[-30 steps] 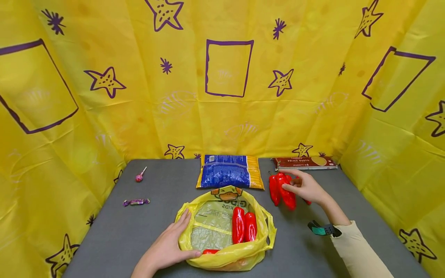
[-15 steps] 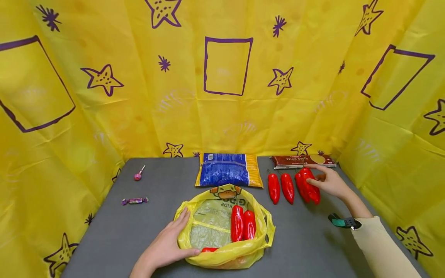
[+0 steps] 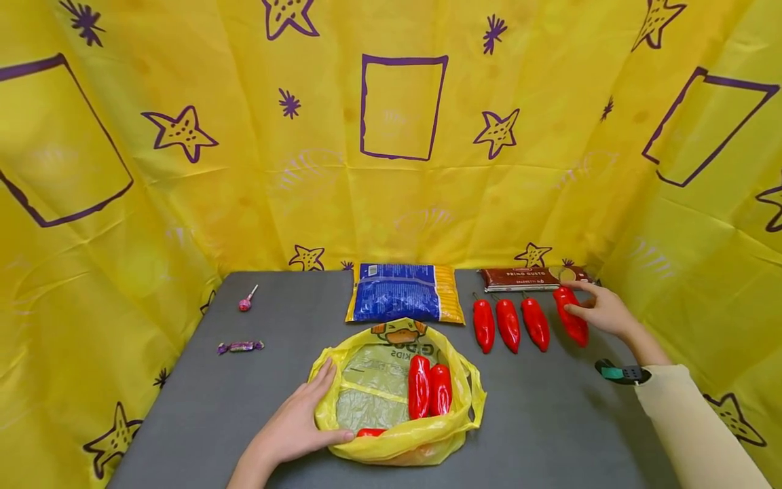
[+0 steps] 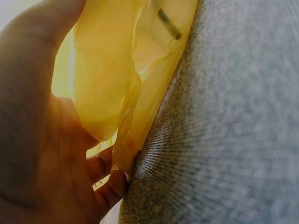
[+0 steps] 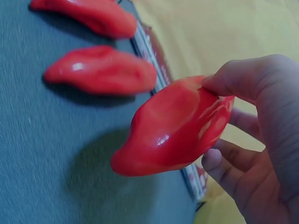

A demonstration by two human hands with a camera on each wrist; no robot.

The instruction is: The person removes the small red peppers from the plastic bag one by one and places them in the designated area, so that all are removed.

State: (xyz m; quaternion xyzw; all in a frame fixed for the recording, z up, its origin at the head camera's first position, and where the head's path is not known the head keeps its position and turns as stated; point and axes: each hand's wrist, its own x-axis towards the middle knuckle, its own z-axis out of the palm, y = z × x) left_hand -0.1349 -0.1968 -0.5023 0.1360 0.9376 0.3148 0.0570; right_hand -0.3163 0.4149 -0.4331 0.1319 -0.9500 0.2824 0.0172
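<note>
My right hand (image 3: pixel 605 312) pinches a red pepper (image 5: pixel 163 130) between thumb and fingers, at the right end of a row. In the right wrist view it is off the table, its shadow below it. Left of it lie three more red peppers (image 3: pixel 535 324), stems toward the back. A yellow plastic bag (image 3: pixel 421 441) stands with its mouth spread wide. Inside are two glossy red peppers (image 3: pixel 419 387) and part of another red thing (image 3: pixel 370 432) near the front. My left hand (image 3: pixel 293 421) rests against the bag's left rim, thumb and fingers spread along it.
Behind the bag lies a blue and yellow packet (image 3: pixel 403 293). A brown spaghetti pack (image 3: pixel 519 279) lies at the back right, behind the peppers. On the left are a lollipop (image 3: pixel 246 303) and a purple wrapped candy (image 3: pixel 241 347). Yellow cloth walls enclose the grey table (image 3: pixel 244 394).
My right hand has moved right along the row, from a bunch of peppers to a single one. Three peppers now lie apart on the table. My left hand stays at the bag.
</note>
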